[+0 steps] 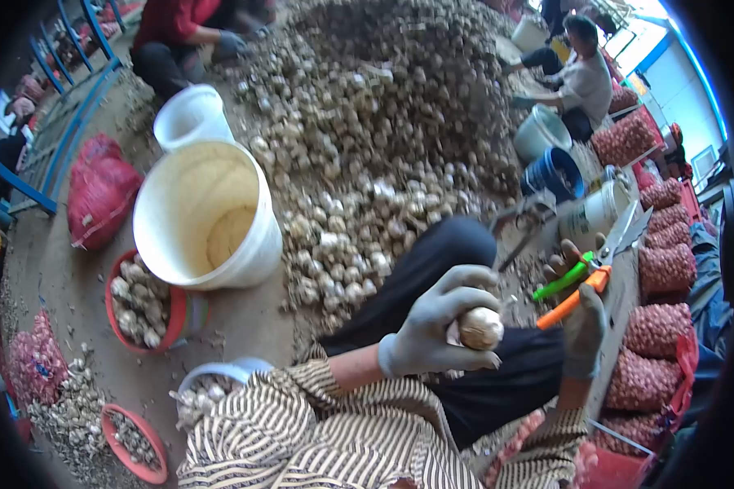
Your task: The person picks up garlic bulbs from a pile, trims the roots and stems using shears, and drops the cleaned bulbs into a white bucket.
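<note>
From where I steer, the large white bucket (267, 236) is my landmark. Left of it on the floor slumps a magenta mesh sack (102, 196); just below it in my view, a red-rimmed tub (111, 306) holds garlic bulbs. Beyond the bucket and to its right spreads the garlic heap (367, 114).

Right of the bucket and nearer me, the gloved left hand (428, 326) pinches one garlic bulb (479, 329) between thumb and curled fingers. I judge the bulb light and firm, its papery skin apt to flake and slide under the glove; the round sides give the surest hold, with the stem end kept free. It sits at the left hand's fingertips, on the side facing the right hand (583, 338) but apart from it.

Farther right of the bucket, that gloved right hand is curled around pruning shears (595, 279), their green and orange handles spread and the blades pointing away from the left hand. I expect them to be stiff and heavier than the bulb, best held by both grips, well behind the blades. Farthest right of the bucket, filled mesh sacks (667, 269) stand in a row.
</note>
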`<state>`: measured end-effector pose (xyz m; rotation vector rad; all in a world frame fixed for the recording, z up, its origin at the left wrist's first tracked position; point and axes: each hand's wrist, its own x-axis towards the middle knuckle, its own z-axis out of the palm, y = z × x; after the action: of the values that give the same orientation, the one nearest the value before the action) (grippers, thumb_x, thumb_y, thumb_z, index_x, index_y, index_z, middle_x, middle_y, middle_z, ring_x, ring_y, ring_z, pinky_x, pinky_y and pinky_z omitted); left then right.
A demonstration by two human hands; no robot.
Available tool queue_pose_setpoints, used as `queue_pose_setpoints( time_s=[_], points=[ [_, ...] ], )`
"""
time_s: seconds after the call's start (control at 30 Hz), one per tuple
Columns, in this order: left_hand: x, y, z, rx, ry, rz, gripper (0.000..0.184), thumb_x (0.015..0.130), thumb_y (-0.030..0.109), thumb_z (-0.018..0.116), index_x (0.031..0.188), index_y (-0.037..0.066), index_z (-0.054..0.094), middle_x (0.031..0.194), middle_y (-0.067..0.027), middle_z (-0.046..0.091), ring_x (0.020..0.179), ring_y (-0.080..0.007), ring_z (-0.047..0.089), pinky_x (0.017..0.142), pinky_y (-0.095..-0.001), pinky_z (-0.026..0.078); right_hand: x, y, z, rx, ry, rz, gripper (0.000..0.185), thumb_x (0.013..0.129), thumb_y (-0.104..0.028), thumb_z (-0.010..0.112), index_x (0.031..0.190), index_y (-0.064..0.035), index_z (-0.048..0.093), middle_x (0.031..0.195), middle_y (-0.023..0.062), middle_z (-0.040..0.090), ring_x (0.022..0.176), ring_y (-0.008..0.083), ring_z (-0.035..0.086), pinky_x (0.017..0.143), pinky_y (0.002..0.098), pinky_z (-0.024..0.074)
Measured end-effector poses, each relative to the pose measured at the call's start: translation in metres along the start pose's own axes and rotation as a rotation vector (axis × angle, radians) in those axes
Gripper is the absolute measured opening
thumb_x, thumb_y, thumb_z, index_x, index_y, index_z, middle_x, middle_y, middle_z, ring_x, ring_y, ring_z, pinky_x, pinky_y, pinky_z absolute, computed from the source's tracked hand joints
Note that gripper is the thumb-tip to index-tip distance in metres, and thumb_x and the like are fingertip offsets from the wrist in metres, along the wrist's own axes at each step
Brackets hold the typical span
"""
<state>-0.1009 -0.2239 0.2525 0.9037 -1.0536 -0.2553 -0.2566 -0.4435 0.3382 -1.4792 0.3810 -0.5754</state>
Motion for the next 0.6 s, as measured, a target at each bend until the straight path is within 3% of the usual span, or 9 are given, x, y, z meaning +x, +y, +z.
queue_pose_setpoints(
  time_s=[0.03, 0.1, 0.2, 0.3, 0.37, 0.43, 0.5, 0.53, 0.6],
  points=[
    [0.010, 0.000, -0.012, -0.206, 0.059, -0.157, 0.058, 0.075, 0.007, 0.091, 0.126, 0.005, 0.062, 0.122, -0.0103, 0.061, 0.113, -0.0176, 0.060, 0.099, -0.0339, 0.050, 0.016, -0.001, -0.009, 0.004, -0.021, -0.029, 0.077, 0.098, -0.018, 0.059, 0.164, -0.0134, 0.020, 0.151, 0.0221, 0.049, 0.130, 0.0307, 0.058, 0.112, 0.0471, 0.0458],
    [0.033, 0.000, -0.027, -0.404, 0.328, -0.449, 0.054, 0.086, 0.002, 0.082, 0.134, 0.007, 0.058, 0.112, -0.0035, 0.065, 0.098, -0.0108, 0.064, 0.084, -0.0260, 0.054, 0.043, 0.000, -0.017, 0.036, 0.045, 0.022, 0.080, 0.089, -0.012, 0.058, 0.162, -0.0092, 0.024, 0.143, 0.0240, 0.055, 0.115, 0.0337, 0.067, 0.101, 0.0487, 0.0543],
    [0.073, -0.028, -0.047, -0.340, 0.452, -0.495, 0.055, 0.096, 0.002, 0.070, 0.145, 0.007, 0.047, 0.102, -0.0012, 0.067, 0.073, -0.0049, 0.062, 0.057, -0.0185, 0.049, 0.081, 0.009, -0.024, 0.060, -0.067, 0.155, 0.075, 0.085, -0.009, 0.058, 0.155, -0.0030, 0.033, 0.139, 0.0241, 0.058, 0.112, 0.0332, 0.069, 0.099, 0.0479, 0.0555],
    [0.091, -0.072, -0.066, -0.156, 0.432, -0.502, 0.062, 0.090, -0.008, 0.068, 0.146, 0.003, 0.046, 0.109, -0.0045, 0.068, 0.086, -0.0098, 0.067, 0.073, -0.0248, 0.058, 0.112, 0.029, -0.041, -0.032, -0.156, 0.283, 0.061, 0.086, -0.007, 0.059, 0.144, 0.0048, 0.046, 0.132, 0.0167, 0.065, 0.113, 0.0237, 0.069, 0.095, 0.0387, 0.0558],
    [0.093, -0.099, -0.069, -0.140, 0.408, -0.524, 0.064, 0.088, -0.008, 0.070, 0.147, 0.001, 0.046, 0.112, -0.0034, 0.066, 0.094, -0.0095, 0.066, 0.082, -0.0254, 0.058, 0.136, 0.069, -0.063, -0.153, -0.159, 0.286, 0.057, 0.090, -0.007, 0.060, 0.145, 0.0037, 0.048, 0.121, 0.0092, 0.071, 0.097, 0.0136, 0.069, 0.084, 0.0305, 0.0556],
    [0.095, -0.127, -0.069, 0.070, 0.429, -0.625, 0.064, 0.088, -0.005, 0.075, 0.146, 0.001, 0.049, 0.114, -0.0034, 0.066, 0.096, -0.0094, 0.065, 0.086, -0.0254, 0.057, 0.151, 0.088, -0.060, -0.093, -0.140, 0.380, 0.059, 0.092, -0.006, 0.063, 0.148, 0.0021, 0.047, 0.118, 0.0075, 0.071, 0.089, 0.0096, 0.066, 0.080, 0.0275, 0.0547],
    [0.095, -0.159, -0.066, 0.109, 0.465, -0.649, 0.063, 0.088, 0.000, 0.079, 0.144, 0.000, 0.051, 0.114, -0.0032, 0.066, 0.098, -0.0095, 0.065, 0.088, -0.0255, 0.057, 0.161, 0.127, -0.070, -0.252, -0.276, 0.312, 0.061, 0.097, -0.001, 0.060, 0.154, 0.0009, 0.040, 0.119, 0.0127, 0.068, 0.101, 0.0166, 0.068, 0.087, 0.0306, 0.0579],
    [0.092, -0.173, -0.066, 0.112, 0.485, -0.663, 0.064, 0.088, 0.001, 0.080, 0.144, -0.001, 0.051, 0.114, -0.0033, 0.066, 0.098, -0.0096, 0.065, 0.089, -0.0256, 0.057, 0.164, 0.149, -0.070, -0.320, -0.318, 0.270, 0.065, 0.093, -0.004, 0.065, 0.154, -0.0035, 0.043, 0.107, 0.0065, 0.071, 0.092, 0.0085, 0.064, 0.084, 0.0275, 0.0539],
    [0.087, -0.199, -0.067, 0.118, 0.509, -0.712, 0.064, 0.089, 0.005, 0.081, 0.144, -0.002, 0.050, 0.115, -0.0042, 0.066, 0.102, -0.0103, 0.065, 0.091, -0.0259, 0.057, 0.161, 0.206, -0.073, -0.350, -0.362, 0.274, 0.066, 0.092, -0.007, 0.067, 0.154, -0.0077, 0.046, 0.101, 0.0081, 0.071, 0.092, 0.0128, 0.066, 0.086, 0.0295, 0.0531]
  ],
)
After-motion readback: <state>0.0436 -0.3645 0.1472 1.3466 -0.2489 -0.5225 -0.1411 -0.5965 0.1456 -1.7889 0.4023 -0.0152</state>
